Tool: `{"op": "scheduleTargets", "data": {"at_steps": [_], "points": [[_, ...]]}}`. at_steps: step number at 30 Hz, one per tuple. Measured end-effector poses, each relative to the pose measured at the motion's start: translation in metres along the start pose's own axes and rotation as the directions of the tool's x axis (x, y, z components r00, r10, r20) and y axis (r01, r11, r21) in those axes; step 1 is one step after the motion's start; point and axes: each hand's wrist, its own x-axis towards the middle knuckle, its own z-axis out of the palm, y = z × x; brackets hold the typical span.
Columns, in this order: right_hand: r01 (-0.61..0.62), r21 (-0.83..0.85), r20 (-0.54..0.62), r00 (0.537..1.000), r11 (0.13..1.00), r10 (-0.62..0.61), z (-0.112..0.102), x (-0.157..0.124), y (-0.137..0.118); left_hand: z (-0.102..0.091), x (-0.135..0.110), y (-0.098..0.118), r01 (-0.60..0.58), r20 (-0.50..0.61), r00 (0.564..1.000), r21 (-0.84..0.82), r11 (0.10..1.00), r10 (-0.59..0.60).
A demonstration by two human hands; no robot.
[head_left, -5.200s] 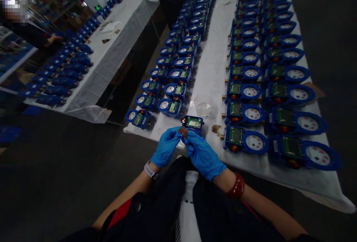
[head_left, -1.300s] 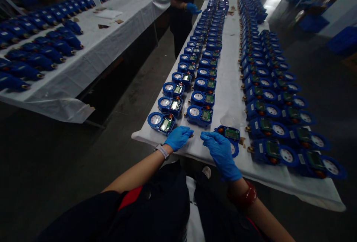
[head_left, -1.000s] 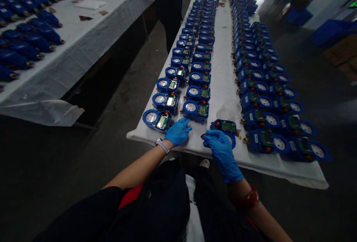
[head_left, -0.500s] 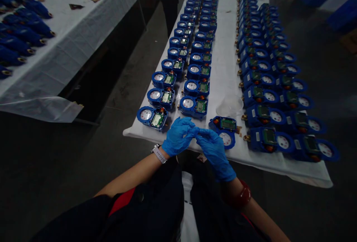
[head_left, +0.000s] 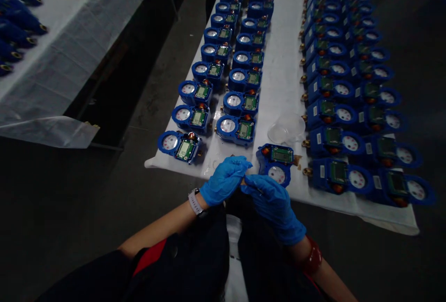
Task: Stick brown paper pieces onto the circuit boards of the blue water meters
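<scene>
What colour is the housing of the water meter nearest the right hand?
The water meter housing is deep blue, best seen in the head view.

White-covered bench [head_left: 282, 60] carried blue water meters [head_left: 237, 130] in long rows, dials and green circuit boards facing up. Clear plastic cup [head_left: 281, 128] sat between the rows. Small brown scrap [head_left: 297, 160] lay just beside the nearest middle meter [head_left: 275, 165].

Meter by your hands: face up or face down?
The meter is face up: its dial and green circuit board show on top.
</scene>
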Motion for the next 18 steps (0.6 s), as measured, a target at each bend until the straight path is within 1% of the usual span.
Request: {"op": "scheduleTargets", "data": {"at_steps": [3,4,5,7,9,11,12,15,16,18], "points": [[0.159,-0.144,-0.01,0.987,0.977,-0.162,-0.01,0.001,0.005,0.007,0.003,0.001,0.04,-0.066,0.997,-0.038,0.998,-0.043],[0.181,-0.167,-0.007,0.983,0.969,-0.185,-0.012,0.001,0.006,0.01,0.003,0.001,0.048,-0.084,0.995,-0.041,0.998,-0.051],[0.171,-0.163,-0.006,0.985,0.972,-0.174,-0.013,0.002,0.008,0.012,0.003,0.001,0.051,-0.094,0.994,-0.041,0.998,-0.054],[0.093,-0.092,0.013,0.996,0.991,-0.093,-0.013,0.004,0.01,0.017,0.003,0.001,0.039,-0.096,0.994,-0.037,0.999,-0.043],[-0.027,0.019,0.024,0.999,0.999,0.027,-0.014,0.006,0.009,0.02,0.002,0.001,0.02,-0.108,0.994,-0.023,1.0,-0.022],[-0.153,0.102,-0.013,0.988,0.983,0.155,-0.017,0.009,0.008,0.02,0.001,-0.002,0.01,-0.152,0.988,0.019,1.0,-0.007],[-0.215,0.134,-0.052,0.973,0.967,0.224,-0.022,0.011,0.007,0.019,0.001,-0.006,0.008,-0.175,0.985,0.053,0.999,0.001],[-0.359,0.175,-0.199,0.899,0.917,0.39,-0.044,0.022,0.009,0.006,-0.002,-0.031,-0.005,-0.232,0.971,0.21,0.978,0.055],[-0.377,0.151,-0.236,0.884,0.914,0.403,-0.054,0.026,0.011,0.0,-0.005,-0.042,-0.009,-0.248,0.965,0.28,0.96,0.081],[-0.392,0.062,-0.291,0.873,0.918,0.392,-0.073,0.035,0.019,-0.013,-0.014,-0.067,0.017,-0.248,0.963,0.43,0.903,0.1]]}}
